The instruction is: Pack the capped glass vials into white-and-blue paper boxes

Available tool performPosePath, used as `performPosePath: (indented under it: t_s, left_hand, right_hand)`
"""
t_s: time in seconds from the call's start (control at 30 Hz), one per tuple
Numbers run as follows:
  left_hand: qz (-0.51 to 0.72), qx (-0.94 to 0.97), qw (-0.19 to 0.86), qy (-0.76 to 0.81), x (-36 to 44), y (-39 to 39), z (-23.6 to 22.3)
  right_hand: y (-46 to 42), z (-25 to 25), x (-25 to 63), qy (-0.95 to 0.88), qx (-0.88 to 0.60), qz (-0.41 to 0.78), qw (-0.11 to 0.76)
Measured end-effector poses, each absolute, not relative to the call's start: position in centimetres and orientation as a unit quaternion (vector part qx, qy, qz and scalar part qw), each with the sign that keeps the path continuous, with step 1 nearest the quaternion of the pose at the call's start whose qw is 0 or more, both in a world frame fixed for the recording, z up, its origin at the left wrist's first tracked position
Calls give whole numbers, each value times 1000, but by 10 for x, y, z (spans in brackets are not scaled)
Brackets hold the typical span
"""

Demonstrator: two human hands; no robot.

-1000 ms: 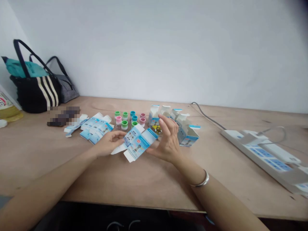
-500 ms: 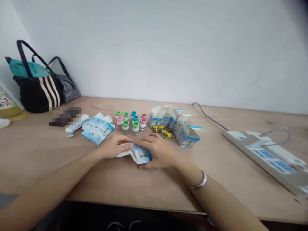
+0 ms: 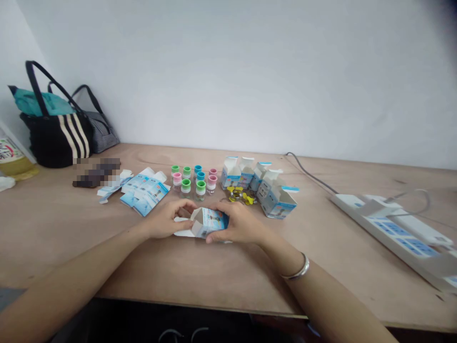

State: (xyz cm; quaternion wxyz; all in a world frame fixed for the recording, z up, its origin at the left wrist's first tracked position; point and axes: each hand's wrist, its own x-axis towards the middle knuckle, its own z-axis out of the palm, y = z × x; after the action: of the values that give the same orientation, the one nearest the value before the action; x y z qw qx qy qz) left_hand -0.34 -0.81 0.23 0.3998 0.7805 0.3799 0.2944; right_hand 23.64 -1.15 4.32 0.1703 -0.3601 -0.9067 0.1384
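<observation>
Both of my hands hold a small white-and-blue cardboard carton (image 3: 210, 222), partly folded, on the wooden table (image 3: 89, 247). My left hand (image 3: 166, 220) grips its left side, where a white flap lies flat on the wood. My right hand (image 3: 237, 222) presses on its right side. A silver bangle (image 3: 299, 267) circles my right wrist. Beyond my hands stand several small vials (image 3: 193, 182) with green, teal and pink caps. Several flat blue-printed cartons (image 3: 144, 194) lie to the left. Several upright assembled cartons (image 3: 243, 174) stand to the right, beside yellow pieces (image 3: 236, 193).
A white power strip (image 3: 387, 228) with a grey cable lies at the right. A black striped tote bag (image 3: 59, 138) and a grey striped bag (image 3: 102, 133) stand at the back left, near a pixelated dark object (image 3: 95, 172) and a bottle (image 3: 12, 159). A white wall rises behind.
The carton has gone from a flat, loose sheet to a partly raised box shape between my hands. My hands have drawn slightly apart around it. The surrounding objects have not visibly moved.
</observation>
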Motion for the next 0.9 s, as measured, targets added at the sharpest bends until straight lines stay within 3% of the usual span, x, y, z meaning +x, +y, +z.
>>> performPosePath:
  t_s: [0.13,0.27,0.33,0.43,0.57,0.9]
  left_hand:
    - [297,814,299,399,-2,-11,8]
    - [258,858,267,355,3,-17,14]
    - [301,832,286,368,5,-20,14]
    - [367,757,398,366,3,-21,12]
    - [367,702,512,332,2,-19,11]
    - [369,677,503,391,9,-18,9]
  right_hand:
    - [-13,43,234,-897,-389,119,175]
    - [-16,42,230,-899,-384,114,175]
    - [-17,42,230,-898,-386,116,175]
    - [-18,42,230,-896,-389,114,180]
    - [-19,42,229,-897,-392,99,178]
    - [-22,44,226,-898,-395,89,170]
